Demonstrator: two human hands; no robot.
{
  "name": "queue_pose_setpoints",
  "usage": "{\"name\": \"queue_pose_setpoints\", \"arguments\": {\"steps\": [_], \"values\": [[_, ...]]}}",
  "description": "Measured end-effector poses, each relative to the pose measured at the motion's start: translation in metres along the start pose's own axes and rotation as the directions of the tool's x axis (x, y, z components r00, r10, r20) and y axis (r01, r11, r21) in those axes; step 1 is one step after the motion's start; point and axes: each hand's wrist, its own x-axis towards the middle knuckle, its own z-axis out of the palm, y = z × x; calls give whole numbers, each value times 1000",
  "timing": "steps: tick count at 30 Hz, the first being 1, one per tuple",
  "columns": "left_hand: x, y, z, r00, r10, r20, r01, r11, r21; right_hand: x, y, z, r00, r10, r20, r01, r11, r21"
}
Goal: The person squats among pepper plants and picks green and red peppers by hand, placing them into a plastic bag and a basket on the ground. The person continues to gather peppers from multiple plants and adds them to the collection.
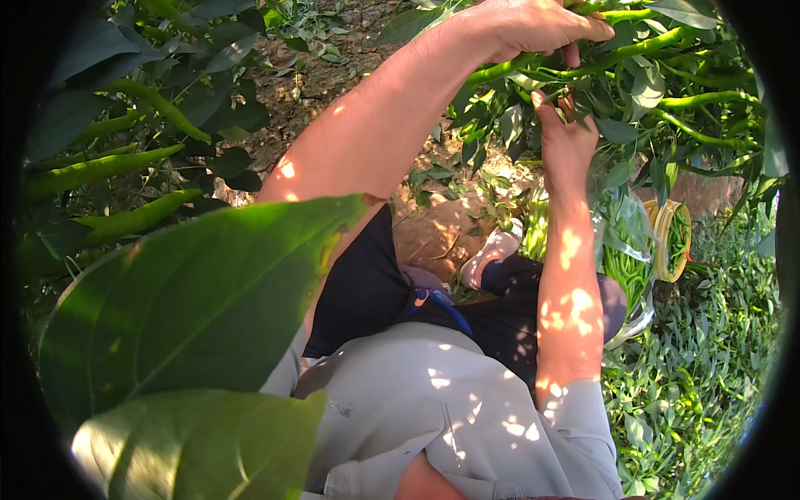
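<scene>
My left hand (550,28) is at the top, reaching across among the pepper plant's leaves, its fingers closed around long green chili peppers (615,15). Just below it, my right hand (569,137) is raised, thumb and fingers among leaves beside a pepper (497,74); the leaves partly hide its fingertips, so I cannot tell whether it grips anything. More long peppers (709,99) hang to the right of both hands. A clear plastic bag (628,250) holding green peppers stands right of my right forearm. Beside it is a round yellow-rimmed container (672,275) with green peppers and something red.
Large leaves (187,300) cover the lower left close to the camera. Another pepper plant with hanging peppers (103,169) stands at left. Dry soil (444,237) with leaf litter lies around my shoe (494,250). Dense low foliage (687,375) fills the lower right.
</scene>
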Motion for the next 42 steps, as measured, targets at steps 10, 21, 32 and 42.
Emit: {"name": "queue_pose_setpoints", "arguments": {"steps": [10, 21, 32, 42], "values": [[6, -4, -8, 999, 28, -19, -30, 984, -176, 22, -41, -60, 954, 181, 237, -230, 953, 196], [10, -15, 16, 995, -100, -19, 93, 964, -248, 14, -71, -92, 976, 205, 67, -209, 977, 51], [8, -24, 26, 993, -122, -5, 115, 947, -300, 15, -82, -95, 998, 55, 37, -50, 991, -122], [6, -37, 23, 990, -127, 54, 136, 966, -221, -5, -89, -72, 989, 133, 69, -134, 991, 19]]}}
